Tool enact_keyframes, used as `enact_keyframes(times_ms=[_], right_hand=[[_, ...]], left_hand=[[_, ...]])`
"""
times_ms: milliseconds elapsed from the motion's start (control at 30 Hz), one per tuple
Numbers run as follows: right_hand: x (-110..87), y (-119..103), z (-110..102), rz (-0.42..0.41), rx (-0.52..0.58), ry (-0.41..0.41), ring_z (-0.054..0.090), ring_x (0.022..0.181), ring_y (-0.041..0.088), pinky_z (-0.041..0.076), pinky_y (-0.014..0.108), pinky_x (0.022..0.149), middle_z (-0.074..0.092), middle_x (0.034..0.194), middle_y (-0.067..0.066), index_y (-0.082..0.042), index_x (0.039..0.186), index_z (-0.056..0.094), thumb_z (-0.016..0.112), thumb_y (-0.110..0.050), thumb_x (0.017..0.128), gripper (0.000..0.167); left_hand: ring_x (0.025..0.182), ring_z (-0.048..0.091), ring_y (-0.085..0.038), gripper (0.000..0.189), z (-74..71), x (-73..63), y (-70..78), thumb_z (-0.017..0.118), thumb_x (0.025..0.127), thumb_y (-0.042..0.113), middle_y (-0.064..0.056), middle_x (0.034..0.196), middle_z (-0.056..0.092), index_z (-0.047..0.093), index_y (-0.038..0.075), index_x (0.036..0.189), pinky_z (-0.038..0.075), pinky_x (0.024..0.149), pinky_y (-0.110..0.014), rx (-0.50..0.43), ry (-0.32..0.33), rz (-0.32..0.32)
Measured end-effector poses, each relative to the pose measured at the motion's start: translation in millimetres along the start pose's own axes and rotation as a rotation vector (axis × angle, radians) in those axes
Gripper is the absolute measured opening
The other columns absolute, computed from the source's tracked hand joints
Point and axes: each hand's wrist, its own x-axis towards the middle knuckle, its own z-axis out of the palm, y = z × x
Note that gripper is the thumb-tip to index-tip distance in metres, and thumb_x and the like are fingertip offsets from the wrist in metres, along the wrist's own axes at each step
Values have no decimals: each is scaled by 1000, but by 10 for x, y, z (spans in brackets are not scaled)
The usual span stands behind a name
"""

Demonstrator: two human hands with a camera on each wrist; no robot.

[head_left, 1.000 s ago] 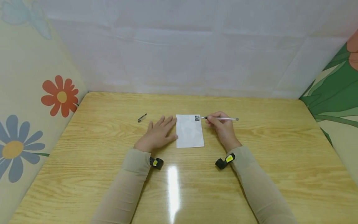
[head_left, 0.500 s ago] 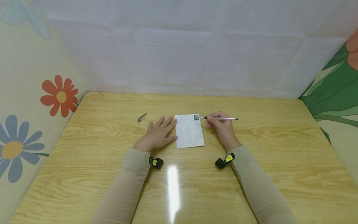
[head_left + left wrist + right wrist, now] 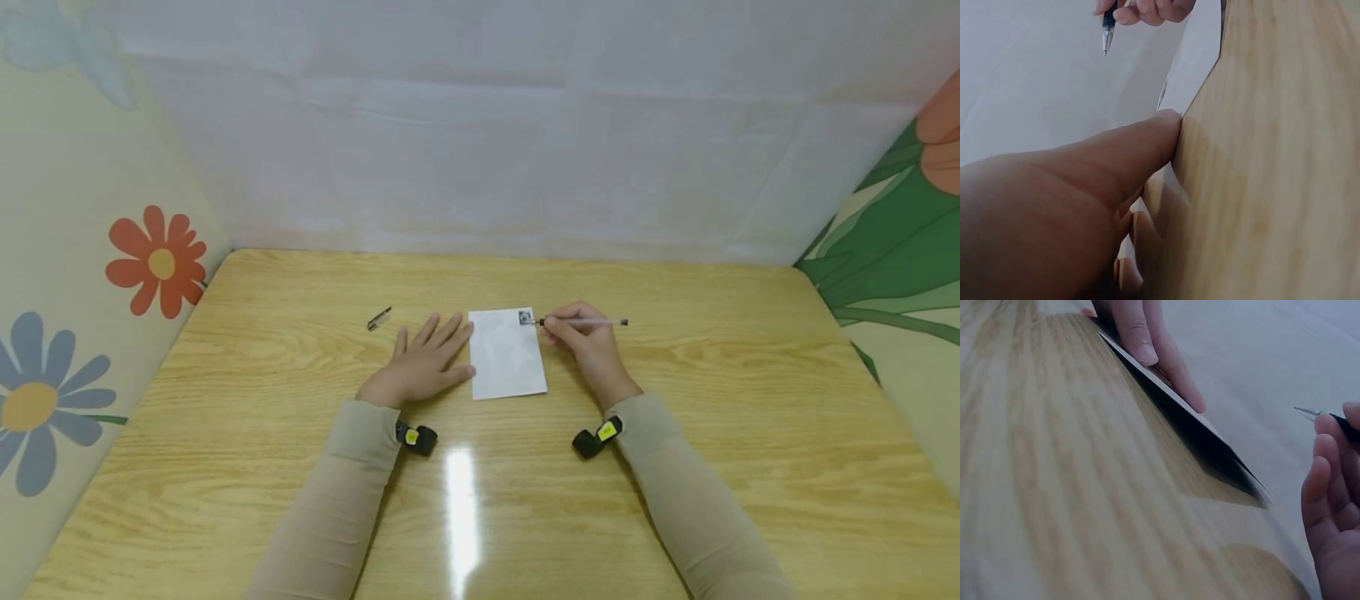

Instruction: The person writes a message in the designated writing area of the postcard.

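A small white paper sheet [image 3: 510, 358] lies on the table, with a small dark printed square [image 3: 525, 317] in its far right corner. My left hand [image 3: 420, 367] rests with spread fingers at the sheet's left edge; the thumb touches that edge in the left wrist view. In my right hand [image 3: 592, 346] a clear-barrelled pen [image 3: 603, 322] is pinched, its tip pointing left beside the printed square. The left wrist view shows the pen's metal tip [image 3: 1107, 37] bare and raised above the paper. Seen from the right wrist, the sheet's near edge stands over a dark strip.
A pen cap [image 3: 379, 318] lies on the wooden table [image 3: 300, 500], beyond the left hand. White cloth [image 3: 450, 167] hangs behind the table. Side panels with painted flowers [image 3: 161, 264] flank it.
The right hand and pen have shifted slightly left and nearer, so the tip now overlaps the sheet's right edge below the printed square. The left hand stays in place. The head view has shifted a little.
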Motion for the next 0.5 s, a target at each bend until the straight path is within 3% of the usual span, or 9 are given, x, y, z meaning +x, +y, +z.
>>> enact_keyframes(times_ms=[300,500], right_hand=[[14,-15,160,7,40,-24,63,69,13,55,21,64,72,81,6,-2,98,66,65,-2,96,2],[83,3,290,20,61,28,62,67,12,53,20,62,71,80,6,8,102,63,68,-3,95,14]], left_hand=[[154,-13,-35,73,-13,-8,23,46,106,46,-7,171,-1,12,18,165,-17,114,-68,-1,3,1],[154,-13,-36,72,-18,-14,26,45,107,45,-7,171,0,12,17,164,-15,114,-69,6,8,-5]])
